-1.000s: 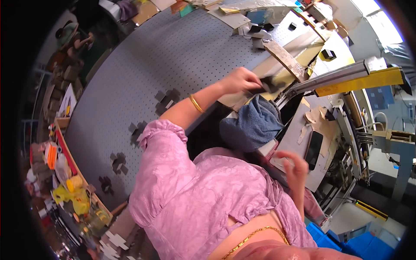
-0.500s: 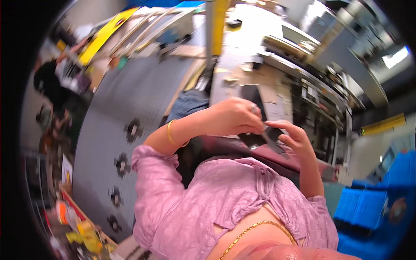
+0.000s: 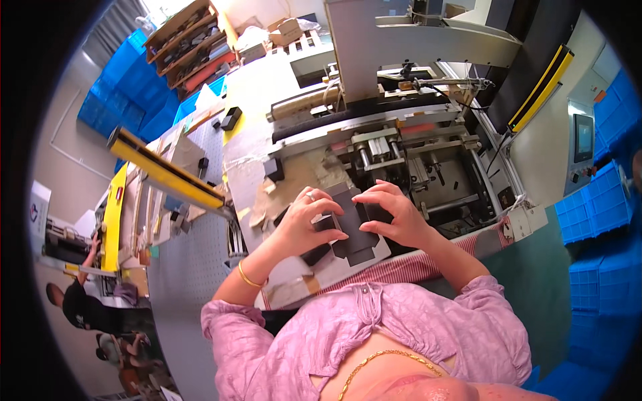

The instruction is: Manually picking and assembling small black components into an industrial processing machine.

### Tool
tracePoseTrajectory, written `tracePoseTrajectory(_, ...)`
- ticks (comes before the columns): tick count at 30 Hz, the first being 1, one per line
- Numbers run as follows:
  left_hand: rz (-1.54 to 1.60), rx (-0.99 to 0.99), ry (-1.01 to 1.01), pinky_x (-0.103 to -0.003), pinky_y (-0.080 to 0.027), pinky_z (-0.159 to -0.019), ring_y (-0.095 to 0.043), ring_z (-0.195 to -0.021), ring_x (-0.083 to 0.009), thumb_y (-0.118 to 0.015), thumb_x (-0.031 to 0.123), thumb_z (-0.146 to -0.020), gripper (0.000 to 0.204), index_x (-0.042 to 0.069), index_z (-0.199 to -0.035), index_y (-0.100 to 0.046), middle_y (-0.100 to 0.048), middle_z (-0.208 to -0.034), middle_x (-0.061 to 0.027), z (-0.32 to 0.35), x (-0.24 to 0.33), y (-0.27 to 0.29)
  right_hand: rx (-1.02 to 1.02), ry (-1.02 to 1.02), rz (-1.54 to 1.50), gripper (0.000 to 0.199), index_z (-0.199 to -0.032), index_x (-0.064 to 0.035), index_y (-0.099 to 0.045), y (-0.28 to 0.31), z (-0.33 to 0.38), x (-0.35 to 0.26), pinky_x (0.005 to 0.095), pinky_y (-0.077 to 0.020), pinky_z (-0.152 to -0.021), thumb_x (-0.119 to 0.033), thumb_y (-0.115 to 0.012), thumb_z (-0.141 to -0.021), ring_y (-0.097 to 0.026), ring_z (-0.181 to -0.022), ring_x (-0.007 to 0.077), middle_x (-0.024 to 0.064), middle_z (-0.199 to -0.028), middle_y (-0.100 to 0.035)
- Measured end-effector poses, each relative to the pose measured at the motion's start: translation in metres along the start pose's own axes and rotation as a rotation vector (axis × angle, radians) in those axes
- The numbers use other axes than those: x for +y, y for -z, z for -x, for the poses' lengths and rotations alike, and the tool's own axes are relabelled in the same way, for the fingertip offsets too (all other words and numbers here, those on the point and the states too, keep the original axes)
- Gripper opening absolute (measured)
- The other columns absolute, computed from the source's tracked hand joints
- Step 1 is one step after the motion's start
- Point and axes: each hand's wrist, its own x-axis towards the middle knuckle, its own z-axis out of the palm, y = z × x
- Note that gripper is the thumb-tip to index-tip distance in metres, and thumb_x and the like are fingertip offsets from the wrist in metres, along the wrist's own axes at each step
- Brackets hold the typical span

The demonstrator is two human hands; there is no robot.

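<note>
Seen from above, a person in a crinkled pink blouse holds a flat, dark grey cardboard box blank (image 3: 353, 230) with stiff, angular flaps. The left hand (image 3: 309, 217), wearing a ring, has a grip clenched on the blank's left flap; the right hand (image 3: 394, 214) grasps its right edge with curled fingers. The blank lies between both hands, just above a worn brown cardboard sheet (image 3: 301, 180) covering the tabletop. Directly behind stands a grey metal machine (image 3: 408, 144) with rollers and rods. A yellow bar (image 3: 164, 170) runs at the left; blue plastic crates (image 3: 598, 207) sit right.
</note>
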Motion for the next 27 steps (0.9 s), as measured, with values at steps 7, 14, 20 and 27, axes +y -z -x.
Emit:
tracePoseTrajectory(7,-0.107,0.181,-0.098,-0.041,-0.046,-0.095,-0.056,-0.108,-0.0297,-0.087,0.015,-0.064,0.051,0.009,-0.111,-0.067,-0.067,-0.113,-0.0054,-0.049,-0.04,-0.008,0.07,0.057,0.245,0.059,-0.131,-0.0103,-0.057,0.031,-0.039,0.039,0.0488,-0.0311,-0.112,-0.03,-0.078,-0.08,-0.058,-0.112,0.0237,0.0029,-0.117,-0.066)
tracePoseTrajectory(14,0.563,0.187,0.313,-0.026,-0.051,-0.079,-0.065,-0.094,-0.0146,-0.074,0.002,-0.083,0.054,0.003,-0.131,-0.051,-0.067,-0.11,-0.0079,-0.187,-0.118,0.018,-0.03,-0.303,-0.29,0.06,-0.137,-0.0023,-0.049,0.112,-0.157,0.14,0.0287,-0.0533,-0.083,-0.017,-0.075,-0.085,-0.064,-0.099,0.0143,0.0096,-0.112,-0.068)
tracePoseTrajectory(20,0.123,0.281,0.068,-0.035,-0.052,-0.091,-0.066,-0.1,-0.0196,-0.084,0.02,-0.077,0.071,0.008,-0.138,-0.049,-0.072,-0.104,-0.0093,-0.295,-0.184,0.061,0.087,-0.122,-0.181,0.065,-0.14,-0.0043,-0.047,0.151,-0.258,0.216,0.0278,-0.0535,-0.088,-0.018,-0.078,-0.085,-0.065,-0.098,0.0137,0.0083,-0.109,-0.07)
tracePoseTrajectory(27,-0.167,0.465,-0.117,-0.042,-0.048,-0.098,-0.06,-0.116,-0.0308,-0.088,0.044,-0.065,0.087,0.012,-0.137,-0.051,-0.071,-0.114,-0.009,-0.299,-0.171,0.058,0.283,0.247,-0.359,0.05,-0.139,-0.0005,-0.048,0.152,-0.263,0.194,0.0359,-0.0444,-0.104,-0.024,-0.061,-0.097,-0.065,-0.11,0.0253,0.0164,-0.123,-0.066)
